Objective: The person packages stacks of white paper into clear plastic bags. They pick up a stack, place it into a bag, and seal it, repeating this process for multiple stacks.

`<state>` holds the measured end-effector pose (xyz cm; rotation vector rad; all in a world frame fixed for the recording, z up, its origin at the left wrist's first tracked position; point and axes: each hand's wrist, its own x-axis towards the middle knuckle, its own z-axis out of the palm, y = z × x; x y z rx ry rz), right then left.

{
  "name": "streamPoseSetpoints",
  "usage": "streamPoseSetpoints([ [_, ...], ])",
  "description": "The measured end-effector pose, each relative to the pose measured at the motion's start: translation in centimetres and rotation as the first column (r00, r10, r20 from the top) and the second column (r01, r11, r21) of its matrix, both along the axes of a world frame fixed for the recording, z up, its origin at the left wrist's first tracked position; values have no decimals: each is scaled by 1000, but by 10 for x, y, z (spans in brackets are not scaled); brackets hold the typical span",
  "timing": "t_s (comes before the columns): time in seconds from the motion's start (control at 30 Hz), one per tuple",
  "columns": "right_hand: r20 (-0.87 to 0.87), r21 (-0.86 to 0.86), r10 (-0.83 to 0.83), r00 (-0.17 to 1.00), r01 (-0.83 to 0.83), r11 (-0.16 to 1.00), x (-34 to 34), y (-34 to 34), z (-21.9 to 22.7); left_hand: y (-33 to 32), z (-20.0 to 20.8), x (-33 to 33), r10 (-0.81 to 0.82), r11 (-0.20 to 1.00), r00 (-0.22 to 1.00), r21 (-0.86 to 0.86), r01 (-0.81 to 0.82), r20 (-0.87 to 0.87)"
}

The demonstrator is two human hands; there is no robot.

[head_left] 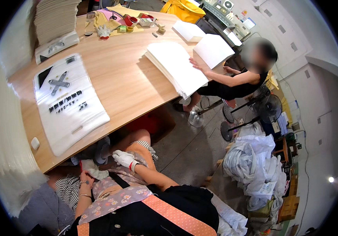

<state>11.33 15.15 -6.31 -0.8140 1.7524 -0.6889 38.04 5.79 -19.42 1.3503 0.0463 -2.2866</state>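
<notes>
Loose glove (98, 171), white with some red at the cuff, is at my lap, just below the near edge of the table (117, 70).

Left to right. Far left: tall stack of pale plastic sheets (3, 141). Next, on the table: a small white object (35, 143), then a flat pile of printed plastic bags (74, 112), apart from both my hands.

Left hand (86, 177): bare, band at the wrist. Fingers bent, gripping the loose glove near its red part. Exact finger placement too small to tell.

Right hand (123, 158): wears a white glove, red at the wrist, held over my lap. Nothing shows in it. Palm side hidden; cannot tell whether the fingers are closed.

Farther right, on the table: stack of white paper (174, 67), a co-worker's hand (199, 66) on it.

Technique, my judgement: the step looks like glove handling. Best to keep hold of the cuff rather than the fingertips, so the knit does not twist or turn inside out. Thumb side should be lined up first, then each finger eased separately. Gloved fingertips are probably clumsier, so a light, steady pull suits. Keep the cuff clear of the apron (110, 206).
</notes>
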Motion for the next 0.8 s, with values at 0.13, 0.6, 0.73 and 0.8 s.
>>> streamPoseSetpoints([
  [0.13,40,-8,-31,999,31,999,1,3,-4,1,9,-6,4,1000,999,13,-5,50],
  [0.6,3,41,2,1000,-3,999,4,-2,-6,-1,4,-3,5,1000,999,20,-5,35],
  [0.73,-16,10,21,1000,-21,1000,0,6,-31,-1,7,-9,-28,999,1000,27,27,7],
  [0.8,-191,-24,270,944,-280,960,0,2,2,-2,5,-6,-1,999,1000,39,0,18],
])
